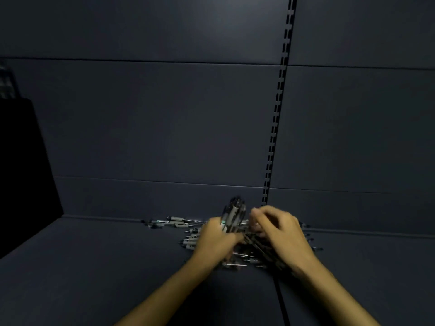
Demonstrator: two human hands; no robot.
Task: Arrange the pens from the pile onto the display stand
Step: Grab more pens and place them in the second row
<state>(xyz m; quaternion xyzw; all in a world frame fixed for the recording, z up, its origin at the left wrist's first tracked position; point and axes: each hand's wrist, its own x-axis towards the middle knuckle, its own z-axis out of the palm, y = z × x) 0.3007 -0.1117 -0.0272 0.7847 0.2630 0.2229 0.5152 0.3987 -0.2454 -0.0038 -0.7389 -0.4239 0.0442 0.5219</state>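
Observation:
A pile of grey and clear pens (186, 241) lies on the dark shelf (94, 267) near the back wall, with a few strays (174, 222) to its left. My left hand (215, 238) grips a bunch of pens (234, 212) that stands upright out of its fist. My right hand (280, 236) hovers over the right side of the pile with curled fingers, holding several pens (261, 249) that slant under its palm. The frame is dim and blurred. No display stand is visible.
The dark back panel (164, 125) rises behind the pile, with a slotted upright rail (276, 114) just right of it. A black side panel (23, 172) closes off the left. A seam (282, 302) splits the shelf surface.

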